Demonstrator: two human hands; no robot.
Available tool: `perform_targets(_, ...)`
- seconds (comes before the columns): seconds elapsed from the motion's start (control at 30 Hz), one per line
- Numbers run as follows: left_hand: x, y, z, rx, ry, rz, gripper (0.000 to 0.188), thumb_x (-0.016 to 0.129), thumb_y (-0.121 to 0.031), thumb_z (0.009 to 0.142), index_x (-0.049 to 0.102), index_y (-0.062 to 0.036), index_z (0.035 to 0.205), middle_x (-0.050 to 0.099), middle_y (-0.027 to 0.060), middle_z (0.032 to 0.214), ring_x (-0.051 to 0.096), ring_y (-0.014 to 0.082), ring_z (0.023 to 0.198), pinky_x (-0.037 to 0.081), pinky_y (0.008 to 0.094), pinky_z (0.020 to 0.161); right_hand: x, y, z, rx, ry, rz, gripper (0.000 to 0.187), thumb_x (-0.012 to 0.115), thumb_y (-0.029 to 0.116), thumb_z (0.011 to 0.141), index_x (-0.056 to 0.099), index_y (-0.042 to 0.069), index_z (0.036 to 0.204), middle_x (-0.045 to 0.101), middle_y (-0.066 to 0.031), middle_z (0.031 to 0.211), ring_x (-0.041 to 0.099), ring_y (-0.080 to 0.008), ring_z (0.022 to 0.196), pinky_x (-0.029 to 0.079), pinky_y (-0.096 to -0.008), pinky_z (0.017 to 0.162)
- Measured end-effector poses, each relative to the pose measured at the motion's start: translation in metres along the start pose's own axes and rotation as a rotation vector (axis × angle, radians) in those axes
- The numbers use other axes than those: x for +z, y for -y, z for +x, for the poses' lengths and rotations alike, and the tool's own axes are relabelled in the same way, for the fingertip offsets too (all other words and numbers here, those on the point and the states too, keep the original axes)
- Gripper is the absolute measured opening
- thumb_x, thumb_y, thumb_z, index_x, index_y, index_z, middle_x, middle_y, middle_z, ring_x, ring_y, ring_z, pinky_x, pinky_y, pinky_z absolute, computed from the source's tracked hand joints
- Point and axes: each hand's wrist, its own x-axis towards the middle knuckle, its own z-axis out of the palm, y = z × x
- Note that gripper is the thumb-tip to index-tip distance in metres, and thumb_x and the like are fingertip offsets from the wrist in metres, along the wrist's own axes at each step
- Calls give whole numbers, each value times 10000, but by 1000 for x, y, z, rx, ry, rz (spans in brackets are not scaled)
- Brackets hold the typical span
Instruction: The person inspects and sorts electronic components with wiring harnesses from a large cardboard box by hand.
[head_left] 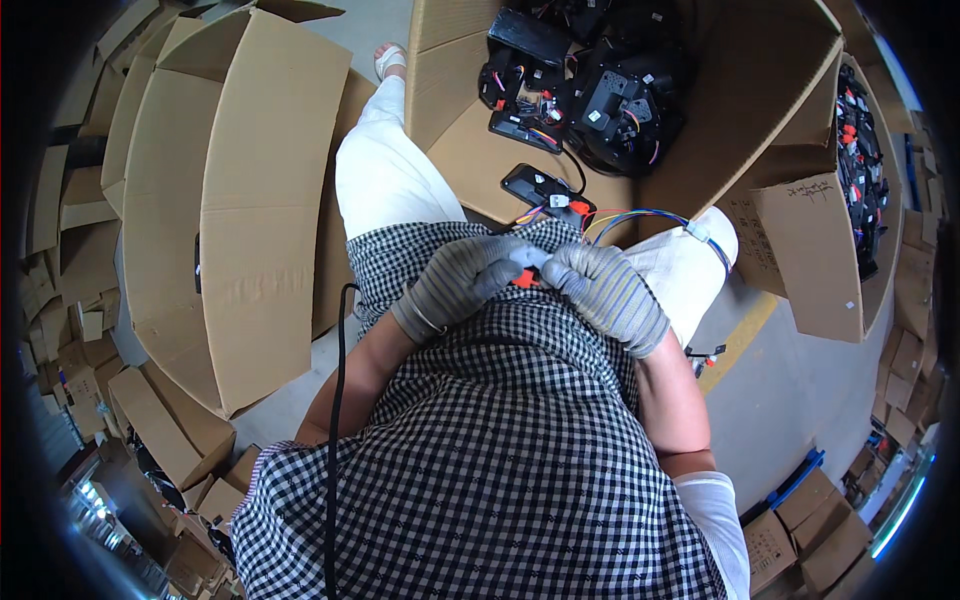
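Observation:
Both my hands wear grey striped gloves and meet in front of my lap. My left hand (455,283) is closed in a pinch, and my right hand (612,292) pinches from the other side. A small red wire connector (524,279) shows between the fingertips; the fingers hide part of it. Just beyond them, colored wires (640,212) run right over my knee to a white connector (697,230). A black device (540,186) with a white plug (559,201) and another red connector (580,208) lies at the near edge of the open carton.
The large open carton (455,160) ahead holds a pile of black devices (610,110) with wires. Another carton (800,250) at the right is filled with similar parts. Tall cartons (265,210) stand close on my left. A black cable (339,420) hangs along my left side.

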Motion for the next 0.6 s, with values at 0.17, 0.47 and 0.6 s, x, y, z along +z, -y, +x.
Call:
perform_targets(0.17, -10, -19, -7, 27, 149, 290, 297, 590, -255, 850, 589, -49, 1065, 617, 89, 855, 575, 251, 754, 465, 356, 691, -18, -21, 2, 177, 476, 494, 283, 539, 294, 874, 655, 37, 860, 566, 10, 649, 498, -78, 593, 405, -236, 547)
perform_targets(0.47, -26, 17, 6, 57, 322, -116, 220, 582, -207, 851, 611, -69, 1021, 640, 102, 949, 609, 256, 884, 484, 338, 790, 5, -13, -19, 86, 513, 707, 181, 602, 157, 878, 648, 1, 800, 598, -13, 683, 529, -74, 651, 452, -234, 618)
perform_targets(0.6, -22, 70, 47, -109, 185, 474, 568, 666, -275, 758, 461, -99, 1258, 525, 130, 1221, 489, 250, 1147, 345, 383, 1011, -3, -6, -30, -216, 388, 751, 270, 633, 264, 855, 631, -1, 904, 617, -53, 734, 558, -120, 652, 459, -212, 598)
